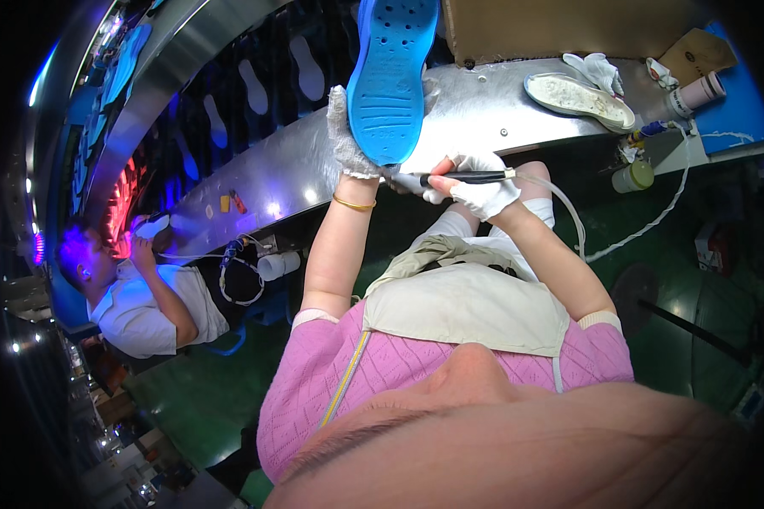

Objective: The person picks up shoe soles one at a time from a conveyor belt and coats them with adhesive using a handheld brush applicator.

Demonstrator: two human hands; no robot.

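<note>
My left hand (345, 136), in a white knit glove, grips a bright blue shoe sole (392, 72) by its heel end and holds it upright over the steel bench, tread side toward me. My right hand (477, 188), also gloved, holds a slim black pen-shaped tool (467, 177) with a white hose trailing off to the right. The tool's tip points left at the lower heel edge of the sole, close to my left palm. A gold bangle (353, 204) sits on my left wrist.
A curved steel bench (501, 106) runs across. On it lie a pale sole (579, 98), spare white gloves (597, 69), a white tube (694, 93) and a small jar (633, 176). A conveyor with white soles (255, 85) passes behind. Another person (144, 297) works at left.
</note>
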